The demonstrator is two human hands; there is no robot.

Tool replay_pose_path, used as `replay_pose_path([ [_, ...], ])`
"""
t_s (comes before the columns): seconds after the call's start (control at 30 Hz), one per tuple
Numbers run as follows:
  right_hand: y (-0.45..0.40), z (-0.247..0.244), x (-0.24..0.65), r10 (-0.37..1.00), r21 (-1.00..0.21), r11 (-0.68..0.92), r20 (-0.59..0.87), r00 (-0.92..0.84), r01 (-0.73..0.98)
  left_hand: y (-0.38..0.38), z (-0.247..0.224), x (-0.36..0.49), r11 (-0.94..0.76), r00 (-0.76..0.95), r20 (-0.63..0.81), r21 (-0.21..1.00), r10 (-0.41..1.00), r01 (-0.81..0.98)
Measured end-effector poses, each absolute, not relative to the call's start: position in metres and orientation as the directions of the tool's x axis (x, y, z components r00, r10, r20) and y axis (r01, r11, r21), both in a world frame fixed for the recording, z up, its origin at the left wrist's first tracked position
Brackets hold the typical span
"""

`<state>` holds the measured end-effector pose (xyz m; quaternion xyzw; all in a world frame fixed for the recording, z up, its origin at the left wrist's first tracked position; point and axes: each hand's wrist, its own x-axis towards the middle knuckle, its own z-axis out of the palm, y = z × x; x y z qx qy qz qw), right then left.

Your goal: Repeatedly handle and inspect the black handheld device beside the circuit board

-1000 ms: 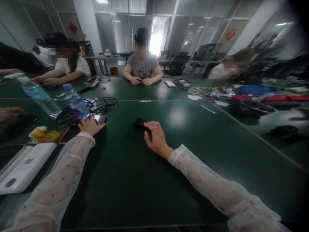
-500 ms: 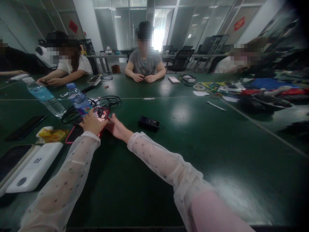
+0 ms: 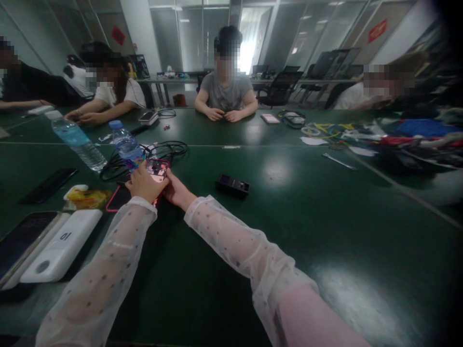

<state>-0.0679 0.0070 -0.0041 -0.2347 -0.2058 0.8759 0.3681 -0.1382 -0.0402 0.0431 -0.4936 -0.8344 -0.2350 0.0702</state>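
Observation:
A phone with a lit picture on its screen (image 3: 157, 169) and a reddish edge is held up over the table between my two hands. My left hand (image 3: 143, 186) wraps its left side, the thumb reaching across the lower screen. At the right edge, my right hand (image 3: 178, 193) is closed on the same phone, its fingertips partly hidden behind it. Just left of my left hand lies a dark pink-rimmed phone (image 3: 119, 196), partly covered by the hand. A blue-capped water bottle (image 3: 126, 144) stands tilted in the view right behind my left hand.
Black cables (image 3: 173, 152) lie behind the hands. To the right is a black box-like device (image 3: 232, 186). On the left are a white power bank (image 3: 61, 246), several phones, a yellow packet (image 3: 88, 198) and another bottle (image 3: 77, 140). A wrench (image 3: 338, 162) lies farther right; people sit opposite.
The view has swung slightly left, so the scene sits farther right. My right hand has come in against the phone, its fingers less spread than before.

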Motion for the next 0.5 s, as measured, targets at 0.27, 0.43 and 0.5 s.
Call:
replay_pose_path([
  [0.27, 0.007, -0.004, -0.068, 0.738, -0.548, -0.635, -0.223, -0.637, -0.544, -0.044, 0.044, -0.137, 0.376, -0.471, 0.360, 0.303, 0.806, 0.876],
  [0.43, 0.003, 0.000, -0.063, 0.773, -0.603, -0.588, -0.225, -0.593, -0.538, -0.043, 0.046, -0.140, 0.388, -0.476, 0.302, 0.309, 0.826, 0.869],
  [0.5, 0.000, 0.000, -0.055, 0.807, -0.670, -0.524, -0.195, -0.557, -0.526, -0.043, 0.046, -0.141, 0.394, -0.477, 0.277, 0.304, 0.834, 0.867],
])
